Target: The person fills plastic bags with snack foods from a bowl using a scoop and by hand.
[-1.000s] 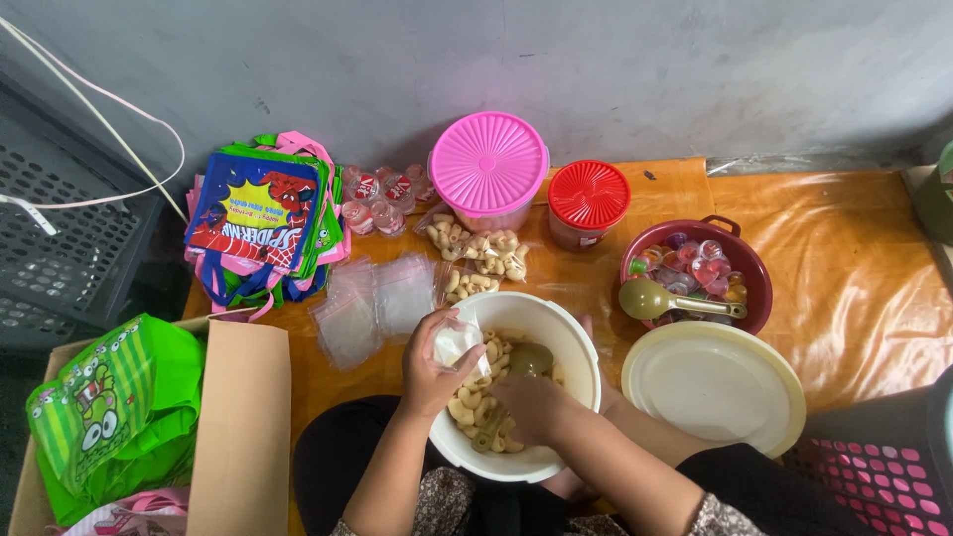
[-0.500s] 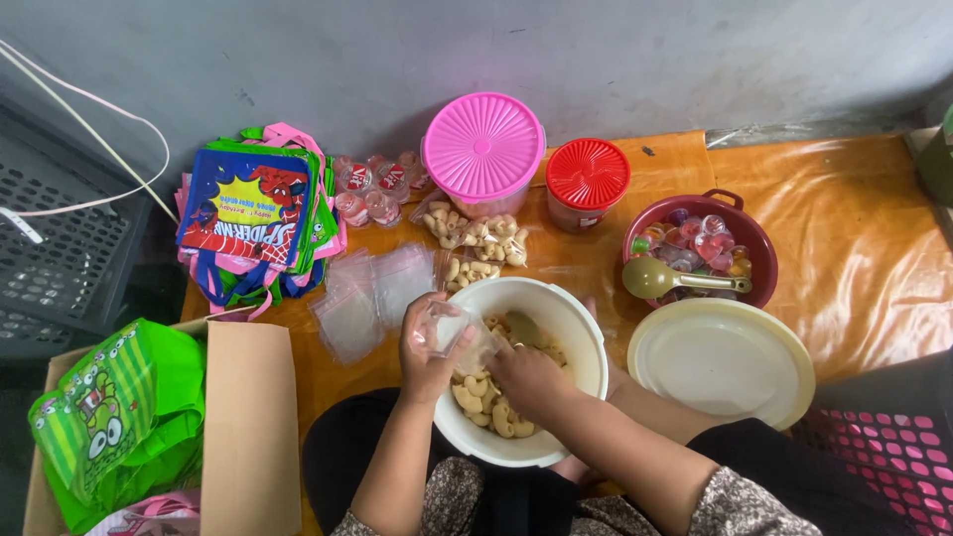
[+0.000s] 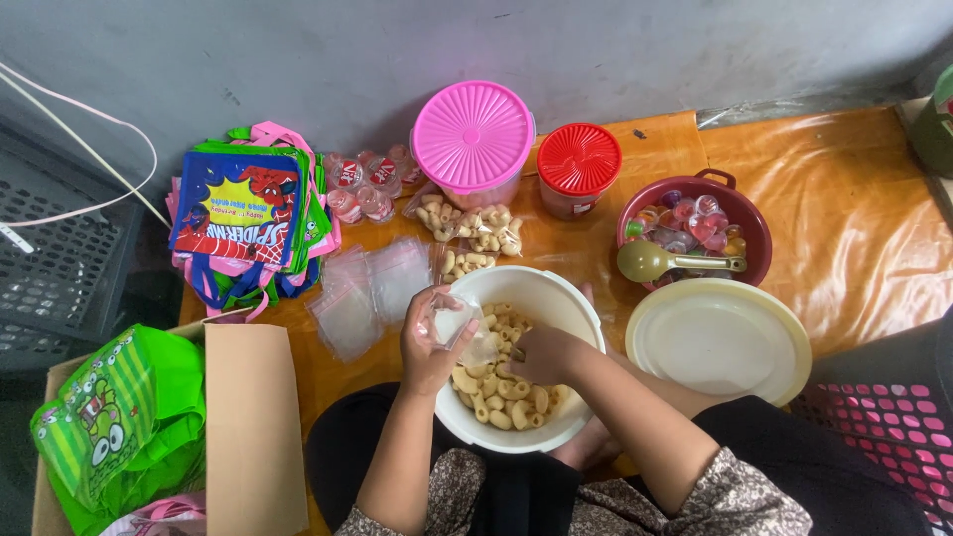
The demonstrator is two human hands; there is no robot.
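Head view: left hand [image 3: 429, 347] pinches small clear plastic bag [image 3: 449, 320] over big white round bowl [image 3: 586, 308]; right hand [image 3: 541, 354] inside bowl, fingers curled on pale snack pieces [image 3: 501, 397].

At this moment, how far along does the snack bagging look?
Done: a few filled packets lie beside the pink-lidded tub. In hand: the left hand holds a small clear bag over the white bowl while the right hand reaches into the snacks. Left: plenty of snacks and empty bags.

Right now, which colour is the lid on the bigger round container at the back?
The lid is bright pink, seen best in the head view.
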